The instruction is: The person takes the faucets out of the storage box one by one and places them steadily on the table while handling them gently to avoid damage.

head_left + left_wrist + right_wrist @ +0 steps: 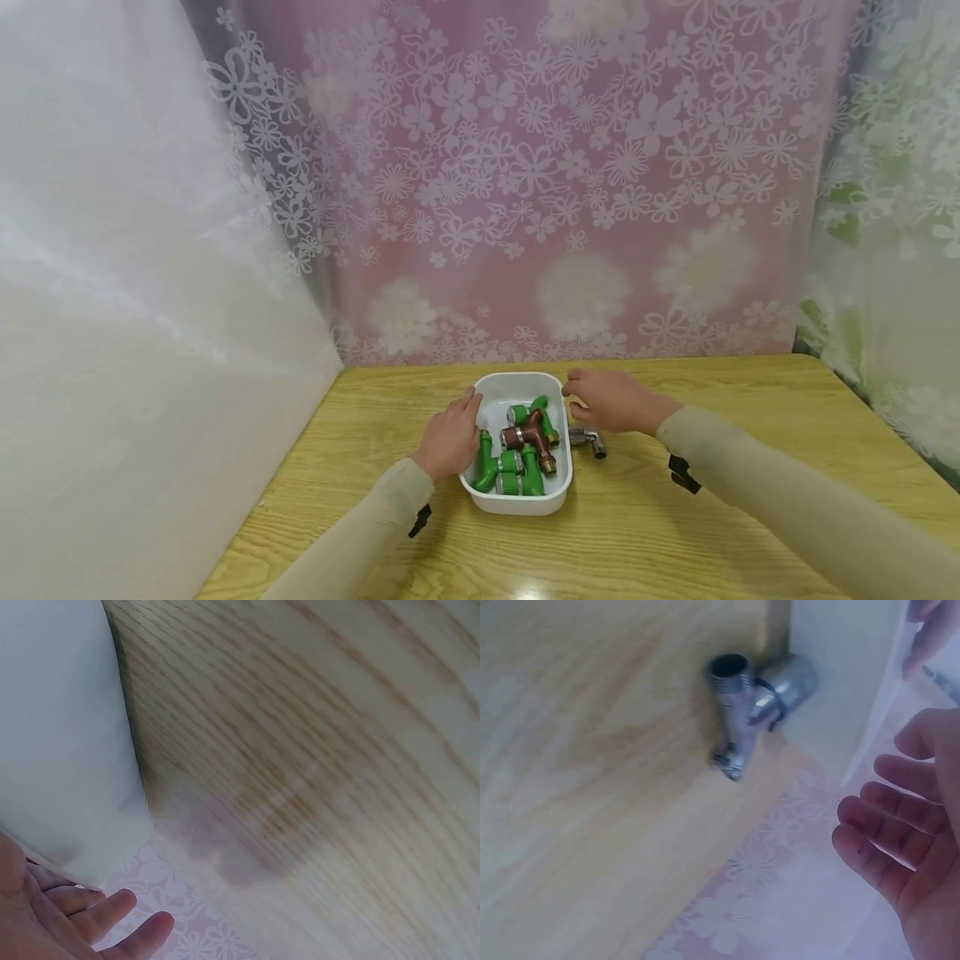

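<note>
A white rectangular tub (512, 505) stands on the table between my hands. Inside lie several green plastic taps (486, 467) and a brown tap (534, 433) with a brass-coloured end. My left hand (450, 437) is at the tub's left rim; in the left wrist view its fingers (142, 937) are loosely extended along the edge. By the far right corner is my right hand (615, 400), with relaxed, slightly bent fingers and nothing in them. A chrome tap (735, 705) lies on the table against the tub's right wall, below my right hand.
The wood-grain table (637, 533) ends at a straight back edge with a rounded right corner. A pink flowered curtain (555, 208) hangs behind it. A pale sheet (135, 292) hangs at the left, and another flowered curtain (900, 250) at the right.
</note>
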`<state>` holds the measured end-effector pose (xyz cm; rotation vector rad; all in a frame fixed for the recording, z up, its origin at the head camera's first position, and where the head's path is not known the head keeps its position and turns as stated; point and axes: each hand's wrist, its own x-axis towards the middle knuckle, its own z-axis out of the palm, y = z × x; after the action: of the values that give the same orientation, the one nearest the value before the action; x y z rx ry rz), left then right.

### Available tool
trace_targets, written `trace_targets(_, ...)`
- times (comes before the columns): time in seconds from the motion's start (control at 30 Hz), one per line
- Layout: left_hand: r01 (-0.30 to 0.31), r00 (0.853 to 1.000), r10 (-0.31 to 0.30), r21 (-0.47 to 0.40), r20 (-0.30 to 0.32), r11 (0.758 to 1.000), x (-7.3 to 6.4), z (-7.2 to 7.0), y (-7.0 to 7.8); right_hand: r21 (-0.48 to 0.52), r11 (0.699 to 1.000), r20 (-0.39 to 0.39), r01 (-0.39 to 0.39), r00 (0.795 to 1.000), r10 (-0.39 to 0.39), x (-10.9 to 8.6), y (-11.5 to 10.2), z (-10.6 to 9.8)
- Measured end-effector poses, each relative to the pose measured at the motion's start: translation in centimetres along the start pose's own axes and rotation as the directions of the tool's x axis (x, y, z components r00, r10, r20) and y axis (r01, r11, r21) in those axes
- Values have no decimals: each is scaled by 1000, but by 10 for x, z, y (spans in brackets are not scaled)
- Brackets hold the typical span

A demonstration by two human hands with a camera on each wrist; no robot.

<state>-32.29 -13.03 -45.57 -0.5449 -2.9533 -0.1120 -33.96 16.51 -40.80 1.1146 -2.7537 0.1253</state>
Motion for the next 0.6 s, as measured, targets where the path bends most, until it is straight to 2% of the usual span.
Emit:
trace_targets(0.1, -2, 1000, 2, -1, -3, 1000, 0, 0, 0, -10, 999, 15, 33, 999, -33, 6, -3, -8)
trace_targets(0.3, 4, 1000, -4, -3, -5, 1000, 1, -2, 0, -21, 997, 104, 73, 992, -70, 21, -13, -18)
trace_targets(0.47, -3, 1000, 4, 4, -12, 1000, 0, -1, -1, -25, 996, 192, 87, 978, -81, 36, -24, -17)
trace_targets(0.6, -5, 1000, 5, -2, -6, 1000, 0, -1, -1, -9, 992, 237, 125, 964, -120, 46, -35, -15)
